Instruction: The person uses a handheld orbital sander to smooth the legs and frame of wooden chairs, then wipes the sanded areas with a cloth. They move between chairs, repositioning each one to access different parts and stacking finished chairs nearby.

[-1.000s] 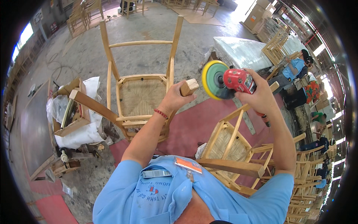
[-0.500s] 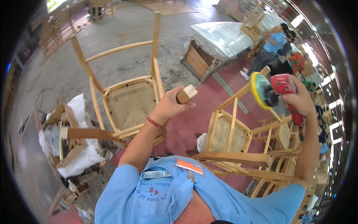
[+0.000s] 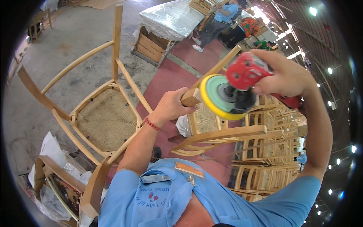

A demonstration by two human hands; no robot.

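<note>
My left hand (image 3: 171, 106) is closed round a light wooden chair leg (image 3: 192, 97), near its squared end. The leg belongs to an upturned chair with a woven seat (image 3: 107, 117); my forearm and hand hide part of the frame. My right hand (image 3: 287, 72) grips a red handheld disc sander (image 3: 245, 72), raised at the right. Its round pad (image 3: 217, 94), green with a yellow rim, is tilted right beside the leg's end. Whether pad and wood touch, I cannot tell.
Another upturned woven-seat chair (image 3: 204, 121) stands behind the sander. Many wooden chair frames (image 3: 264, 147) are stacked at right. At lower left is a cardboard box (image 3: 56, 170) with plastic and paper. A plastic-wrapped stack (image 3: 170, 19) and a person in blue (image 3: 227, 15) are farther off.
My right hand has brought the sander left and close to the leg's end. My left hand keeps its grip on the leg. The view has swung to the right.
</note>
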